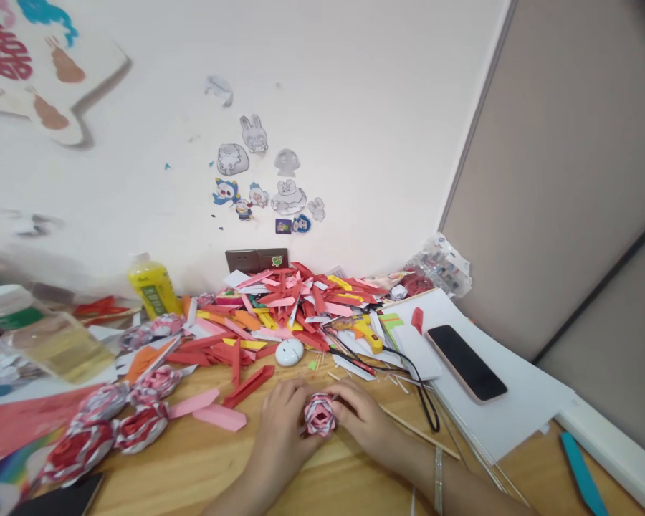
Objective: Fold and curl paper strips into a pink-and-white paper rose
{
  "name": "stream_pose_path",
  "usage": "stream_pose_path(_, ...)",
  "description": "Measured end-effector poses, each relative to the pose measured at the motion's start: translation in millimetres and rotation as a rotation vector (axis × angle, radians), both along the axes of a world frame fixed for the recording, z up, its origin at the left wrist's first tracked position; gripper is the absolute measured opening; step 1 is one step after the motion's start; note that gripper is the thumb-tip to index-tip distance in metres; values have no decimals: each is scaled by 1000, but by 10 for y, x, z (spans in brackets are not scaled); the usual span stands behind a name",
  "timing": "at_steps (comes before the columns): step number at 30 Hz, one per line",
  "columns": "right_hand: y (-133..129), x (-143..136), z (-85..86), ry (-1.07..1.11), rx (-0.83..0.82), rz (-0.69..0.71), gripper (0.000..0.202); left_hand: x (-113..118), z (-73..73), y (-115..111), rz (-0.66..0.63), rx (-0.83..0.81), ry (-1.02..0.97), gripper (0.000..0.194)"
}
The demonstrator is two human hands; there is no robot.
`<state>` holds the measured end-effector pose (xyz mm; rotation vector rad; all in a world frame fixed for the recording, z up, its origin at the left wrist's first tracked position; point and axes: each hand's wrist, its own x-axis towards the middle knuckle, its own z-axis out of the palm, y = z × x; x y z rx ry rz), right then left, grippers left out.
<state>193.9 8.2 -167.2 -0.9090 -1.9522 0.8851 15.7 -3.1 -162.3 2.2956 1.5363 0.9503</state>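
A folded paper flower [320, 415] in pink, white and dark tones is held upright just above the wooden table. My left hand [284, 419] is closed around its left side, with the fingertips partly hidden behind it. On the other side, my right hand [359, 417] grips it between thumb and fingers. Two pink folded paper strips [220, 416] lie to the left of my left hand. Beyond the hands sits a white earbud case [289, 352], in front of a heap of red, pink, white and yellow folded paper pieces [301, 301].
More red-and-white paper flowers [141, 426] lie at the left, near a yellow bottle [155, 285] and a clear container [64, 347]. A yellow glue gun [368, 334] trails a black cord. A phone [467, 362] rests on white paper at the right, near a teal tool [583, 473].
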Motion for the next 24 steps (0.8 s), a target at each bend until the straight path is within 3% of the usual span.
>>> stream_pose_path(8,38,17,-79,22,46,-60,24,-4,-17,35,-3,-36,-62,36)
stream_pose_path(24,26,20,-4,25,52,-31,23,-3,20,5,-36,-69,-82,35)
